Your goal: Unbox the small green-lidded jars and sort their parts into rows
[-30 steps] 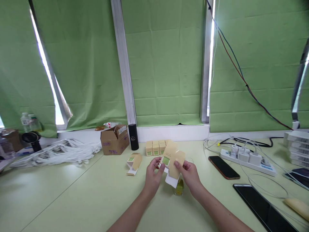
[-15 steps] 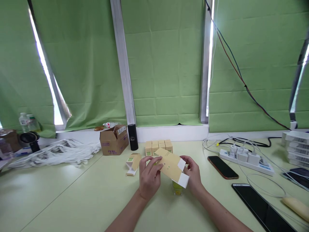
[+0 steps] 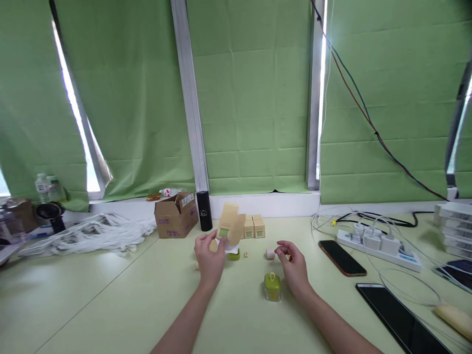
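My left hand (image 3: 211,258) pinches a tan, partly unfolded carton (image 3: 229,221) with white inner flaps and a green square on it. Behind its lower edge, a green cap-like piece (image 3: 233,255) lies on the table, partly covered. My right hand (image 3: 294,269) is apart from the carton, fingers slightly curled and spaced, with nothing visible in them. Just left of its fingertips lies a small whitish cylinder (image 3: 270,253); whether they touch is unclear. A small clear bottle with a green top and loop (image 3: 272,287) stands between the hands. A tiny yellowish piece (image 3: 245,254) lies farther back.
Small tan boxes (image 3: 259,227) stand behind the hands, near a black cylinder (image 3: 204,211) and a cardboard box (image 3: 176,216). White cords (image 3: 106,233) lie left. On the right are a phone (image 3: 342,257), a power strip (image 3: 379,246), a black-screened tablet (image 3: 400,314) and loose cables.
My left hand has carried the carton left and tilted it more upright. My right hand has let go of the carton and stays on the right. The bottle and small pieces are now uncovered.
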A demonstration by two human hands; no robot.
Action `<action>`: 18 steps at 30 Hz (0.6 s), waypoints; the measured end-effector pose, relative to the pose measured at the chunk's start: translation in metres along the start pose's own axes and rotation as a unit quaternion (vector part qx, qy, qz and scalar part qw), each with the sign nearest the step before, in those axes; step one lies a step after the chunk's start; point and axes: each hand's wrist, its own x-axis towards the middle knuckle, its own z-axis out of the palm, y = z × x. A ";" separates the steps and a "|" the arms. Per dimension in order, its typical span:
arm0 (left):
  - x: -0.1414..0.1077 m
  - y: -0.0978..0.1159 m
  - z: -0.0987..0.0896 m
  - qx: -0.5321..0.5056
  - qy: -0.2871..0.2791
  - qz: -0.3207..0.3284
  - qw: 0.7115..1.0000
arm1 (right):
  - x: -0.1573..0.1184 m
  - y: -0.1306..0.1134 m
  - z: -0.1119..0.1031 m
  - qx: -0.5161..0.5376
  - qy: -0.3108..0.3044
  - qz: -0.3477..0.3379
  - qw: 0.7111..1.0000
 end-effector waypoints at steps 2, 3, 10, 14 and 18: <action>0.015 -0.012 -0.004 0.128 -0.049 -0.077 0.988 | -0.001 -0.001 0.000 -0.004 -0.001 0.000 1.000; 0.022 -0.017 -0.006 0.152 -0.060 -0.091 0.982 | -0.001 -0.001 0.001 -0.006 0.000 -0.001 1.000; 0.031 -0.034 -0.014 0.255 -0.123 -0.099 0.954 | -0.002 -0.002 0.001 -0.006 -0.001 0.001 1.000; 0.024 -0.035 -0.011 0.291 -0.148 -0.060 0.943 | -0.003 -0.001 0.000 -0.009 -0.004 -0.003 1.000; 0.020 -0.033 -0.011 0.315 -0.156 -0.041 0.935 | -0.003 -0.002 0.001 -0.004 -0.005 -0.004 1.000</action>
